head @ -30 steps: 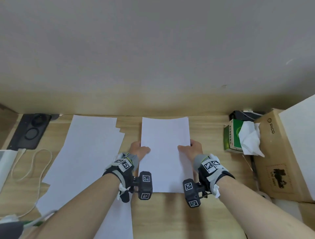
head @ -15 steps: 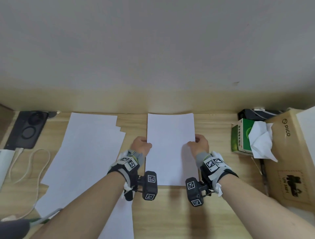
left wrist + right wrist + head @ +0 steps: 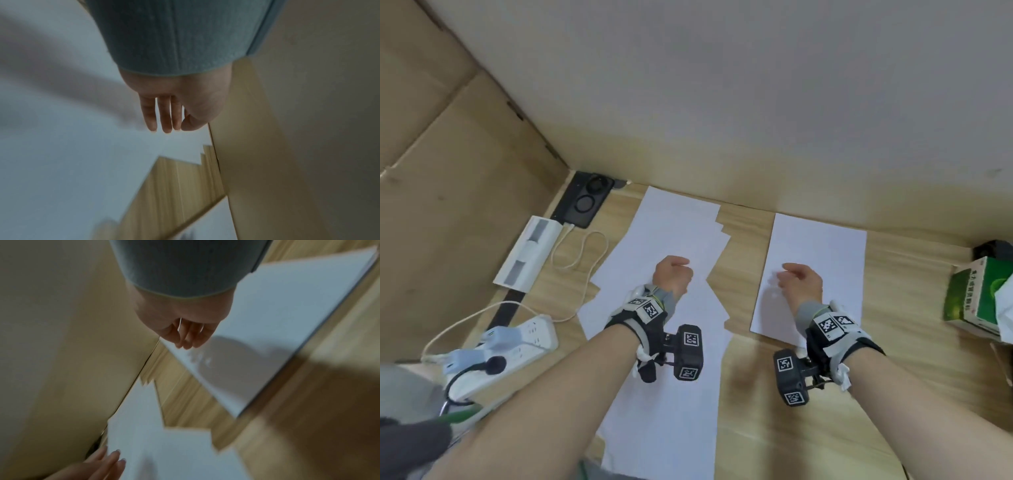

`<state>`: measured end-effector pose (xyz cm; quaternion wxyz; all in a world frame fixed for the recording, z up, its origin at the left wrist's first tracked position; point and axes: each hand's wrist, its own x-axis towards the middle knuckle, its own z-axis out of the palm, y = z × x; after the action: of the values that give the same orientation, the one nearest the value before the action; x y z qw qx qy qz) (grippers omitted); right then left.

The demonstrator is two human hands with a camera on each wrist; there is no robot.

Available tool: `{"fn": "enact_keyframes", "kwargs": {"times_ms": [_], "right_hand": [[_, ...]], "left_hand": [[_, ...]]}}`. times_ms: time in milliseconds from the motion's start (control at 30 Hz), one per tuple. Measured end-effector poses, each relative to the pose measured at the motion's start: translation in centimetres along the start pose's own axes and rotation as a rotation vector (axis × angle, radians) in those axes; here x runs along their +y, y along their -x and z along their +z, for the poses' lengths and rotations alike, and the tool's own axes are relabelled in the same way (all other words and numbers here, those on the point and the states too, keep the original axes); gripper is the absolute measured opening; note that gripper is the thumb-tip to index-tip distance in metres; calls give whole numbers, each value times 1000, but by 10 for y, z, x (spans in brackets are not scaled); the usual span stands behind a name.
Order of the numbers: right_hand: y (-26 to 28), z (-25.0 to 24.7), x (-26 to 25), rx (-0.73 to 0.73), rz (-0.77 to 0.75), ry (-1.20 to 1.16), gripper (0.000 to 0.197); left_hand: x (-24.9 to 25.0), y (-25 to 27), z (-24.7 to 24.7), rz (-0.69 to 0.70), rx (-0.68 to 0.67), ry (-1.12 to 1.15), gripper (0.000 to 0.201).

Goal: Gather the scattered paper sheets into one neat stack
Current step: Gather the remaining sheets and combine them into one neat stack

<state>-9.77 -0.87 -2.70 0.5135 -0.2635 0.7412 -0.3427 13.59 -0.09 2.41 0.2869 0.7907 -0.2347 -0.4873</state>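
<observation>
A neat stack of white paper (image 3: pixel 822 253) lies on the wooden desk (image 3: pixel 756 394), right of centre. Several loose white sheets (image 3: pixel 674 394) overlap in a fanned spread to its left. My left hand (image 3: pixel 673 275) hovers over the loose sheets; in the left wrist view its fingers (image 3: pixel 150 116) hang straight and hold nothing. My right hand (image 3: pixel 798 281) hovers above the left part of the stack (image 3: pixel 277 308). Its fingers (image 3: pixel 188 335) are loosely curled and empty. A strip of bare desk separates the stack from the loose sheets (image 3: pixel 164 451).
A white power strip (image 3: pixel 517 346) with plugs and cables, a white box (image 3: pixel 530 253) and a black device (image 3: pixel 589 202) sit at the left. A green tissue box (image 3: pixel 979 294) stands at the right. Cardboard walls (image 3: pixel 448 171) close the left and back.
Both hands have let go of the stack's sides. The left hand has moved left over the loose sheets; the right now hovers above the stack. The head view has turned left.
</observation>
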Motion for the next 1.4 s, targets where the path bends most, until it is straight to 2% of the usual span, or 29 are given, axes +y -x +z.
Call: {"fn": "enact_keyframes", "kwargs": {"times_ms": [133,233,400,533,600,666,733,800,833,900,933,1000,1066,1166,1266,1400], "right_hand": [[37,60,13,-173,114,66,12],[62,86,27,-211,140,137,9],[100,97,59,-87,140,226,15],[138,87,77,63,134,332,18],[151,81,83,142,147,375,9],[166,77,97,193,172,374,28],[178,72,117,162,216,416,40],[190,70,136,126,237,470,46],[194,69,143,117,231,498,40],[206,70,147,99,215,588,15],[211,70,150,91,211,610,13],[216,70,157,87,196,570,17],[223,67,166,109,145,428,11],[226,63,172,191,80,237,10],[230,66,173,229,81,184,16],[238,92,171,276,145,256,16]], "left_hand": [[-29,-33,-68,-13,-25,2,31],[-48,-49,-96,-19,-87,-71,27],[-77,-44,-120,-6,-149,-255,11],[-101,-31,-132,44,-161,-424,20],[-109,-24,-136,55,-166,-506,19],[-123,-13,-144,63,-172,-557,14],[-140,-3,-149,64,-181,-580,13],[-160,6,-154,40,-201,-600,23],[-169,10,-155,30,-214,-594,28],[-185,19,-156,56,-240,-582,33],[-192,22,-156,75,-246,-587,34],[-198,28,-157,88,-269,-581,37],[-199,29,-160,107,-284,-562,38],[-198,22,-165,200,-221,-633,48],[-197,17,-168,247,-198,-692,59],[-202,14,-167,162,-251,-608,60]]}}
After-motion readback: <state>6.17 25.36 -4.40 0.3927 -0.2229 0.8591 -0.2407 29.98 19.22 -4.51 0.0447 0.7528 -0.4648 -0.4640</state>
